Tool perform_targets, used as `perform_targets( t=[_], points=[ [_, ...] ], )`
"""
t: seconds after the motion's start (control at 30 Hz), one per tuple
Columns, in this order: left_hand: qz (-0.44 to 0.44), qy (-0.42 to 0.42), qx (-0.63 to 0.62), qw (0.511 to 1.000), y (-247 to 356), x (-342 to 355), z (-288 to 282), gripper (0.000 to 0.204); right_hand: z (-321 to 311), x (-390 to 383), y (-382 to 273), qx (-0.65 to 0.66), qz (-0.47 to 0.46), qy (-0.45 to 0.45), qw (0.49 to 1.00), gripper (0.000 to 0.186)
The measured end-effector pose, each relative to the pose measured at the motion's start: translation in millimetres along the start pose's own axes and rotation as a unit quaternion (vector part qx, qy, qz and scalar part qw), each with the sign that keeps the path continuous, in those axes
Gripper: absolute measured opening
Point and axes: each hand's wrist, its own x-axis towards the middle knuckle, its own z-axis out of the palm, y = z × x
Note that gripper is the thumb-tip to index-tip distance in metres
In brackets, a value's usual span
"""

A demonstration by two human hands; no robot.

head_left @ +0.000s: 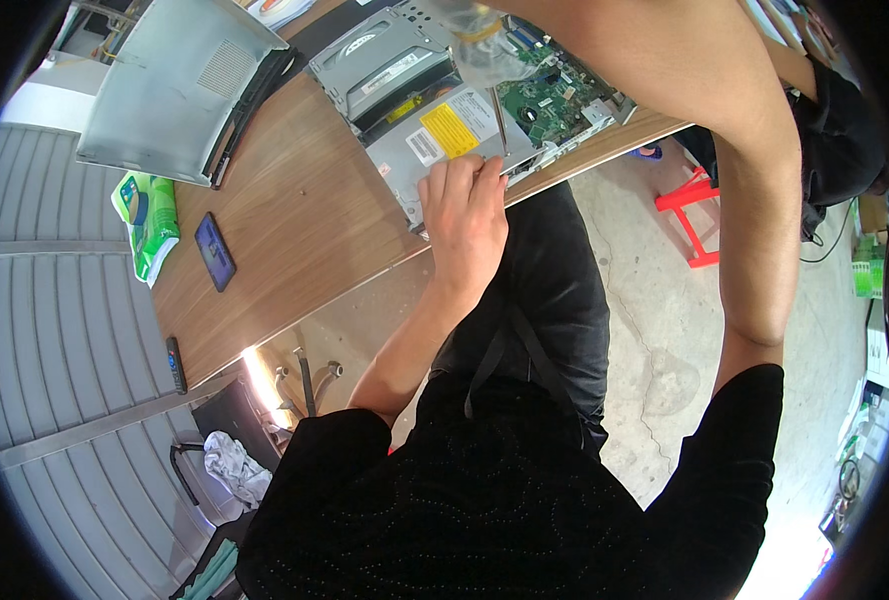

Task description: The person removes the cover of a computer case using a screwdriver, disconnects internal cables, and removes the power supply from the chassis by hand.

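A wood-grain table [315, 200] carries the open desktop computer chassis [412, 210] along its near edge; within the chassis lie a silver metal drive [395, 178] bearing a yellow label, and, to its right, a green circuit board [571, 92]; the left hand [465, 225] lies over the drive's near edge, fingers bent and close together, though I cannot tell whether they pinch anything; a slender metal shaft [499, 122] stands just beyond its fingertips; the right hand is out of view, its grip untold.
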Motion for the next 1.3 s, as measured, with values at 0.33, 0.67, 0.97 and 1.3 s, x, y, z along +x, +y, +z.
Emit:
perform_targets(
  t=[0.33, 0.67, 0.97, 1.3],
  points=[
    [-0.021, -0.102, -0.1, 0.99, -17.7, 33.8, -16.6, 0.012, -59.4, 20.8, 7.0, 0.289, 0.283, -0.157, 0.901, 0.031],
    [-0.074, -0.396, -0.243, 0.882, -52.0, 87.4, -23.9, 0.015, -0.3, -21.4, 20.2, -0.039, -0.007, 0.132, 0.99, 0.039],
    [-0.264, -0.093, -0.262, 0.923, -75.4, 13.1, -89.0, 0.017, 5.8, -19.7, 4.8, 0.163, 0.136, 0.266, 0.94, 0.029],
    [-0.243, -0.156, -0.301, 0.909, -73.7, -7.7, -92.7, 0.016, 64.1, -7.8, 26.7, 0.204, 0.039, 0.164, 0.964, 0.031]
  ],
)
